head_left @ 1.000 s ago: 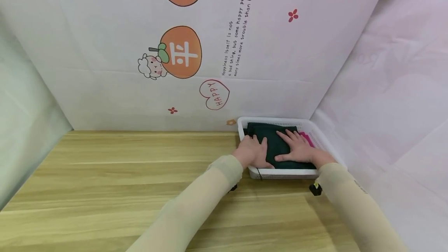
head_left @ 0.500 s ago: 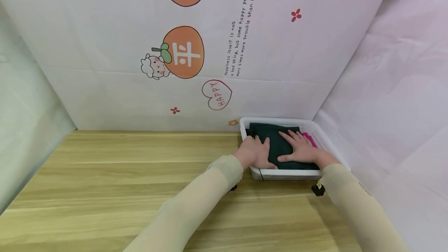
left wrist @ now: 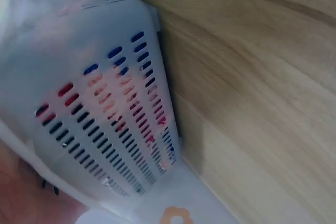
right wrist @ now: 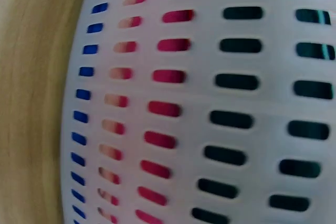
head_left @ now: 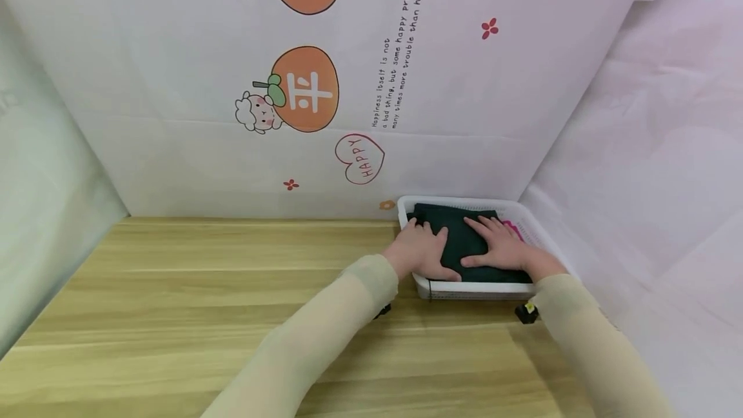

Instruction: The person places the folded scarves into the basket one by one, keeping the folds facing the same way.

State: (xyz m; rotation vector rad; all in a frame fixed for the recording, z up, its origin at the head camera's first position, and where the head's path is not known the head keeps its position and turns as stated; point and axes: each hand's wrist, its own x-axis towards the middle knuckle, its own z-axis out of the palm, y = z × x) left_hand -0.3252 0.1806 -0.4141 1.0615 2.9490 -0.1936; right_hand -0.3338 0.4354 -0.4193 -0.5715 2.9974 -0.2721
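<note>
A folded dark green cloth (head_left: pixel 456 232) lies on top inside a white perforated basket (head_left: pixel 482 288). My right hand (head_left: pixel 500 248) rests on the cloth, fingers spread. On the cloth's left side, beside the rim, lies my left hand (head_left: pixel 419 251), thumb extended. A strip of pink cloth (head_left: pixel 513 229) shows past the right fingers. In the left wrist view, part of my left hand (left wrist: pixel 37 198) appears beyond the rim. Through the slots of the basket wall (right wrist: pixel 202 98) in the right wrist view, blue, peach, pink and dark green layers are visible.
The basket stands at the back right of a wooden table (head_left: pixel 232 302), close to a printed white backdrop (head_left: pixel 174 166) and a pale right-hand sheet (head_left: pixel 656 224). A thin dark cord (head_left: pixel 430 290) hangs at its front left corner.
Both hands stay on the dark green cloth in nearly the same place. The head view has shifted slightly.
</note>
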